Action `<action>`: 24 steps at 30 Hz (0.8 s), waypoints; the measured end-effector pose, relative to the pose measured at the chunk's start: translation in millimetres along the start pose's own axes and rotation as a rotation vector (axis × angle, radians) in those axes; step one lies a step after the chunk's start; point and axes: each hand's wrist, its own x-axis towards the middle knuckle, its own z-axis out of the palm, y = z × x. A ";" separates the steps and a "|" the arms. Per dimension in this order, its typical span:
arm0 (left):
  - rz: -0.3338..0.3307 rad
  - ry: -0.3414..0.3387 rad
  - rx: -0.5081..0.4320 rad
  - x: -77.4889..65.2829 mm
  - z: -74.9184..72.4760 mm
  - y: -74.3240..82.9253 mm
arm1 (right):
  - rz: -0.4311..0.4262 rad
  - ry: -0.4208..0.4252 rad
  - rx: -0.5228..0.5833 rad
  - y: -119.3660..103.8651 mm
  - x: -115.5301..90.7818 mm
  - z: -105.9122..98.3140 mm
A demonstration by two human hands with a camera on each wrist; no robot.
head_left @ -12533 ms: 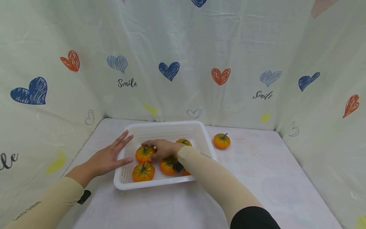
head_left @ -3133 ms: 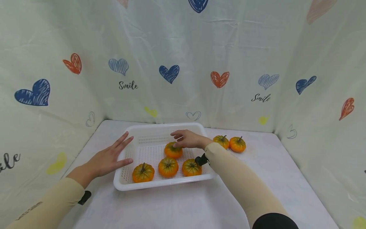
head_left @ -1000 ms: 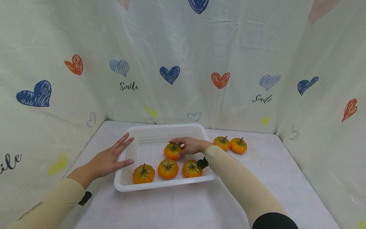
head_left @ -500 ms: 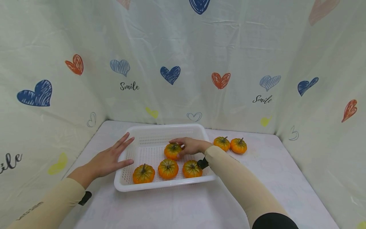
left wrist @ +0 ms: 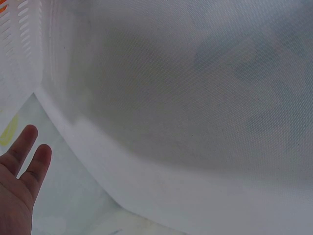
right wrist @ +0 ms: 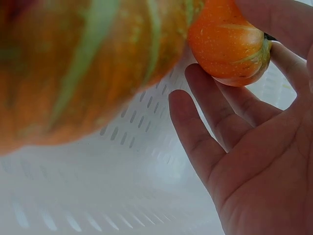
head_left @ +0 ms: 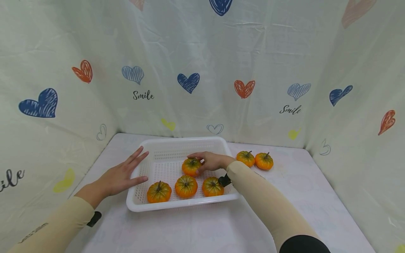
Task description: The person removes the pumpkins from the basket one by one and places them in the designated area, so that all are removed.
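Note:
My right hand point(head_left: 213, 161) reaches into a white plastic basket point(head_left: 177, 205) and grips a small orange-green pumpkin point(head_left: 190, 168), thumb in front and fingers behind. In the right wrist view the thumb and index finger lie on either side of this pumpkin point(right wrist: 227, 46), while the other fingers extend loosely. At the basket's left rim is my left hand point(head_left: 115, 177), its fingers spread and straight, with no pumpkin in it. Along the basket's front side sit a left pumpkin point(head_left: 159, 192), a middle pumpkin point(head_left: 186, 186) and a right pumpkin point(head_left: 212, 186).
Behind the right forearm, two more pumpkins stand side by side on the white-covered table point(head_left: 303, 196): one nearer the basket point(head_left: 245, 158), one farther right point(head_left: 264, 161). A curtain point(head_left: 202, 45) printed with hearts encloses the table's back and sides.
Since the oldest frame, a second pumpkin has come to stand on the table at right. My right hand, earlier above the back pumpkin, now grips it. My left hand stays put.

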 end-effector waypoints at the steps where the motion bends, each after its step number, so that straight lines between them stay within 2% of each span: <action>1: 0.000 0.000 -0.001 0.0 -0.1 0.1 | -0.001 -0.001 -0.001 0.1 -0.2 0.0; 11: 0.016 0.003 0.000 -0.6 -2.8 2.9 | -0.007 0.005 -0.005 0.8 -1.7 -0.8; 24: 0.004 -0.003 0.006 -0.3 -1.3 1.5 | -0.002 0.022 -0.037 1.0 -2.2 -4.5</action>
